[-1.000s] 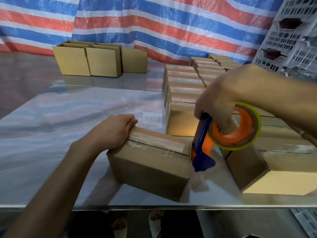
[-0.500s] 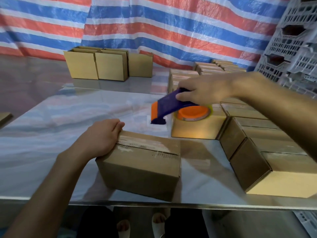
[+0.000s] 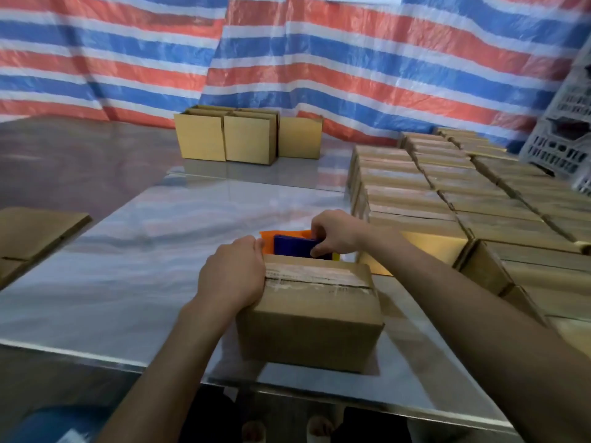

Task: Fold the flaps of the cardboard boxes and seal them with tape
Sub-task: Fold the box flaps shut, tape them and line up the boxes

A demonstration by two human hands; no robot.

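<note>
Head cam: the taped box [image 3: 310, 314] sits at the table's [image 3: 128, 266] near edge. Left hand [image 3: 232, 273] has its fingers curled over the box's left top edge. Right hand [image 3: 335, 233] pinches the tape dispenser [image 3: 294, 246] just behind it. Looks like light, stiff cardboard on a slidey tabletop, so grab it by the edges.

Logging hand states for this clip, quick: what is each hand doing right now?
Left hand: grips the left end of the taped cardboard box.
Right hand: holds the tape dispenser just behind that box.
</note>
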